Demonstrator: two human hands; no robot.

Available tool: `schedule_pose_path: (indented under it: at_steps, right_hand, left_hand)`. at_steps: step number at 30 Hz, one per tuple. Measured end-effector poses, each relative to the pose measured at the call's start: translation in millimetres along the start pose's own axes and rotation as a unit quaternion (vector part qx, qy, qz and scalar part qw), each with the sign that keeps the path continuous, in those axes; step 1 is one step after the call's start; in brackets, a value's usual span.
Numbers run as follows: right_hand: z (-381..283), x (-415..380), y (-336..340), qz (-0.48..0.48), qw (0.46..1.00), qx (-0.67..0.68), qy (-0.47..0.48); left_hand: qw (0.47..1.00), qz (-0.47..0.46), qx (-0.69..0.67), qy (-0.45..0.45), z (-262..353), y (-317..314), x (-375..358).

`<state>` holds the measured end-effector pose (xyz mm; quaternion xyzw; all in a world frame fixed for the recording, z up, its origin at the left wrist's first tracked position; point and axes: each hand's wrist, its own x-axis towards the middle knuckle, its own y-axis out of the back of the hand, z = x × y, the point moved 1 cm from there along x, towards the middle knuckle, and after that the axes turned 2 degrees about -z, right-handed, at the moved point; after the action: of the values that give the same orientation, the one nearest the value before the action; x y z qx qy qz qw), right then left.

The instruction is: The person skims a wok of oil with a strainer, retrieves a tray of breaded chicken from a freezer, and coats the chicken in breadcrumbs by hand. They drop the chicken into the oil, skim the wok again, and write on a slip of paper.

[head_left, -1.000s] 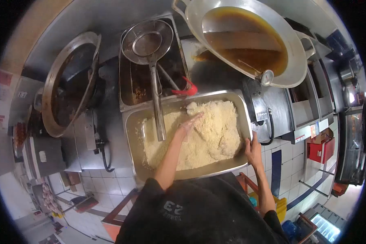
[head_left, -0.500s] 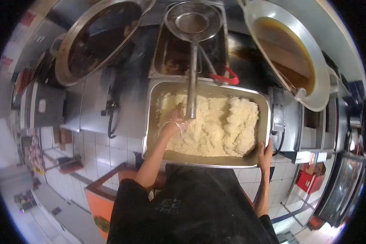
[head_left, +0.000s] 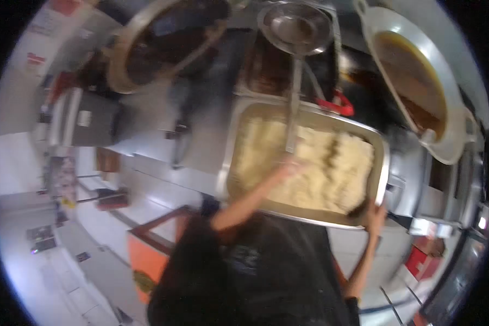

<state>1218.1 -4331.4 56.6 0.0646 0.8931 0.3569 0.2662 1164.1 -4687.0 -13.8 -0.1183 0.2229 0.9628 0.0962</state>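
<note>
A deep rectangular metal pan (head_left: pixel 387 168) sits in front of me, with a thick bed of pale yellow crumbs (head_left: pixel 315 187) in it. Along its right side the crumbs rise in a lumpy ridge (head_left: pixel 356 163). My left hand (head_left: pixel 289 167) is over the middle of the crumbs, below the end of a strainer handle; motion blur hides its fingers. At the pan's front right corner, my right hand (head_left: pixel 376 216) grips the rim. A round metal strainer (head_left: pixel 296 28) lies behind, its long handle reaching out over the pan.
Behind the pan, a second metal tray (head_left: pixel 269 73) lies under the strainer, with a red-handled utensil (head_left: pixel 338 103) beside it. Large woks stand on both sides: a dark one (head_left: pixel 171 41) at left, one with brown liquid (head_left: pixel 410 76) at right. A red box (head_left: pixel 422 259) is at lower right.
The view has swung, so the pan and woks appear farther right and slightly tilted. My left hand has moved from the pan's left part toward its middle. My right hand stays on the rim.
</note>
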Motion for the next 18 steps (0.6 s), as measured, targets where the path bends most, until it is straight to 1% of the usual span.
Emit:
schedule_pose_path:
  at_steps: [1, 2, 4, 5, 6, 7, 8, 9, 10, 12, 13, 14, 15, 16, 17, 18]
  right_hand:
    - [34, 17, -11, 0.011, 0.972, 0.144, 0.185]
    - [26, 14, -16, 0.044, 0.958, 0.164, 0.230]
    - [36, 20, -12, 0.018, 0.985, 0.090, 0.148]
    - [40, 18, -10, 0.011, 0.997, 0.025, 0.072]
    - [57, 23, -9, 0.076, 0.990, -0.067, 0.096]
    - [37, 15, -4, 0.056, 0.997, -0.039, 0.037]
    - [57, 23, -5, 0.082, 0.989, -0.077, 0.097]
    - [46, 19, -3, 0.110, 0.966, -0.065, 0.226]
    - [51, 22, -3, 0.099, 0.966, -0.058, 0.230]
    - [44, 17, -11, 0.100, 0.977, 0.049, 0.181]
    - [22, 8, -4, 0.037, 0.986, 0.080, 0.139]
    - [16, 6, -3, 0.048, 0.983, 0.069, 0.165]
    - [17, 10, -5, 0.071, 0.975, 0.044, 0.207]
    - [17, 10, -4, 0.097, 0.965, 0.014, 0.243]
    - [21, 9, -3, 0.074, 0.974, 0.036, 0.212]
    - [19, 7, -1, 0.049, 0.980, 0.055, 0.184]
  left_hand:
    - [0.994, 0.055, 0.020, -0.087, -1, -9, 13]
    - [0.994, -0.024, 0.109, -0.002, -1, -12, 22]
    - [0.988, -0.106, 0.110, -0.024, 3, -8, 7]
    - [0.987, -0.086, 0.107, -0.086, -1, -5, -5]
    - [0.982, -0.063, 0.097, -0.148, -6, -1, -13]
    - [0.992, -0.123, 0.028, -0.013, -23, 10, -3]
    - [0.974, -0.187, -0.029, 0.126, -31, 7, 14]
    - [0.973, -0.191, -0.037, 0.120, -23, -8, 23]
    - [0.969, -0.178, -0.052, 0.166, -18, -2, 20]
    - [0.953, -0.138, -0.070, 0.260, -7, 41, 4]
    - [0.944, -0.115, -0.077, 0.299, 6, 57, 2]
    - [0.933, -0.098, -0.088, 0.334, 14, 65, 4]
    - [0.936, -0.094, -0.083, 0.328, 18, 65, 15]
    - [0.977, -0.127, 0.046, 0.166, 19, 56, 28]
    - [0.974, -0.157, 0.165, 0.000, 17, 42, 33]
    - [0.974, -0.159, 0.160, -0.001, 4, 29, 36]
